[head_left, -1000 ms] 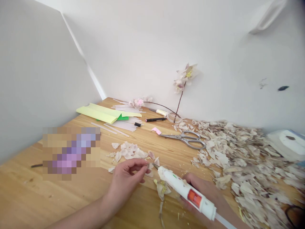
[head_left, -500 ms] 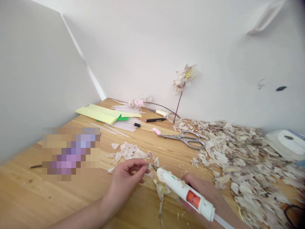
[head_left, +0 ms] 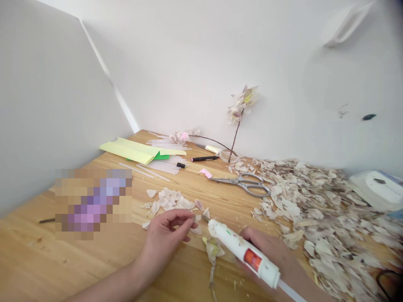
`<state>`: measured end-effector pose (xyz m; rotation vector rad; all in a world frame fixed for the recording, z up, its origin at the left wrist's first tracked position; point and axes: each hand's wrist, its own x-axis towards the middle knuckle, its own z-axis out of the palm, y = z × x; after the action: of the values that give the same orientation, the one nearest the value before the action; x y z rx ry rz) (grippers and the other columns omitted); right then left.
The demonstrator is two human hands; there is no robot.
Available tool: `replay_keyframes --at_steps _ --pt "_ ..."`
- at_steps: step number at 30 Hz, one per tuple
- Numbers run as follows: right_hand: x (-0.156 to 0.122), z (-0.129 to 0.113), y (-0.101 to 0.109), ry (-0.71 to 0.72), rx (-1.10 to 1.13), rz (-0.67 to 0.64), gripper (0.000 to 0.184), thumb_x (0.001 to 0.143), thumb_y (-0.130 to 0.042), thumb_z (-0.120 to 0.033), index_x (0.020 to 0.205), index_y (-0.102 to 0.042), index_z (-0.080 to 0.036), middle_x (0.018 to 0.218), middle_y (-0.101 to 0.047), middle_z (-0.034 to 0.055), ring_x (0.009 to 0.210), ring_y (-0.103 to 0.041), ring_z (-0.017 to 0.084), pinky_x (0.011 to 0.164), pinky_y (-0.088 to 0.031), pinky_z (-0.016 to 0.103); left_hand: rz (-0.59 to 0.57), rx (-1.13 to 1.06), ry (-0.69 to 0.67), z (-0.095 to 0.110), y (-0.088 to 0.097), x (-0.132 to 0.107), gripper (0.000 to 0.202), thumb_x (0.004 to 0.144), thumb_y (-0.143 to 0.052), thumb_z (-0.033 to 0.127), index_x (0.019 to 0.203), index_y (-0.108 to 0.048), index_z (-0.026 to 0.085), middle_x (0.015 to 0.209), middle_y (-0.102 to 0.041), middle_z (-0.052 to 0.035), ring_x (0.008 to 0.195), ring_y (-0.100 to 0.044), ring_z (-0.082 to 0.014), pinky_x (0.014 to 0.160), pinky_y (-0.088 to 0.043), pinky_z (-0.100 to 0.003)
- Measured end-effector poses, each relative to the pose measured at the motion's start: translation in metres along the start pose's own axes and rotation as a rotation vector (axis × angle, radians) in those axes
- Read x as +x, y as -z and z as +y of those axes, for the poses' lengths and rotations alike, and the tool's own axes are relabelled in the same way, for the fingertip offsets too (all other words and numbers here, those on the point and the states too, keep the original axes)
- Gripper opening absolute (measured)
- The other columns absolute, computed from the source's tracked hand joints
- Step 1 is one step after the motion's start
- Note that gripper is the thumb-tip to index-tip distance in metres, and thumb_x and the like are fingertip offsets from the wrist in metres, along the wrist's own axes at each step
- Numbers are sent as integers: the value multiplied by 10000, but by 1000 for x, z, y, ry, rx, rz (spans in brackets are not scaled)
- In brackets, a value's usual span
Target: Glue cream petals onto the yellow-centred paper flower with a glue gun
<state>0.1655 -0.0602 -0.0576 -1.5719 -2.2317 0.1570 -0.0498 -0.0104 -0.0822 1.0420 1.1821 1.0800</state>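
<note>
My left hand (head_left: pixel 165 237) rests above the wooden tabletop (head_left: pixel 94 260) with thumb and forefinger pinched together; nothing shows between them. Loose pale petals (head_left: pixel 168 204) lie just beyond it. My right hand (head_left: pixel 267 251) grips a white hot glue gun (head_left: pixel 242 247) with an orange patch, and a glue stick (head_left: pixel 289 291) runs from its rear end. The nozzle points at a small gap beside my left fingertips. Below the gun, a partly built pale flower on a thin stem (head_left: pixel 213 251) lies on the wood, its lower stem reaching the bottom edge.
Steel scissors (head_left: pixel 242 184) and a large heap of dried petals (head_left: pixel 317 218) lie to the right. At the back are a flower on a stem (head_left: pixel 242 102), glue sticks (head_left: pixel 160 165), yellow-green paper (head_left: pixel 129 150) and a black marker (head_left: pixel 204 158). White walls bound the table.
The rear of the glue gun has shifted slightly left, and the whole view has drifted a little. My left hand keeps its pinch, and the petals have not moved.
</note>
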Motion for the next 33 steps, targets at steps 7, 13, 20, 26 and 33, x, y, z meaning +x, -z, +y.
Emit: replay_keyframes --at_steps 7,13,20,26,33 --pt "10 50 12 -51 -138 -212 160 706 -531 -193 819 -422 -224 774 -561 24 640 -526 189 562 -342 281 16 -27 -37 0 4 2 130 666 -680 283 740 -687 176 669 -716 -27 700 -693 -189 476 -533 -192" --pt "5 71 7 -125 -60 -338 189 683 -543 -176 844 -451 -212 871 -555 54 746 -536 216 628 -376 311 41 -47 -43 0 6 6 170 635 -706 305 734 -689 168 669 -713 -31 699 -691 -201 472 -539 -205" --pt "3 67 25 -112 77 -374 410 659 -522 -107 1047 -493 -237 1096 -535 82 1003 -516 262 843 -405 406 44 -31 -49 3 7 5 187 632 -714 314 737 -689 161 680 -715 -41 708 -692 -214 477 -545 -219" --pt "12 23 10 -94 171 -234 235 839 -504 -358 1039 -529 -237 1070 -564 77 998 -521 250 853 -417 405 38 -22 -55 1 4 4 178 634 -714 313 731 -694 165 662 -714 -38 679 -690 -198 475 -538 -206" --pt "26 -12 -21 14 199 -278 26 830 -537 -184 842 -555 -198 901 -591 38 878 -524 209 781 -426 356 13 -27 -94 -1 4 4 163 645 -709 301 743 -697 171 668 -712 -33 676 -684 -190 517 -539 -222"
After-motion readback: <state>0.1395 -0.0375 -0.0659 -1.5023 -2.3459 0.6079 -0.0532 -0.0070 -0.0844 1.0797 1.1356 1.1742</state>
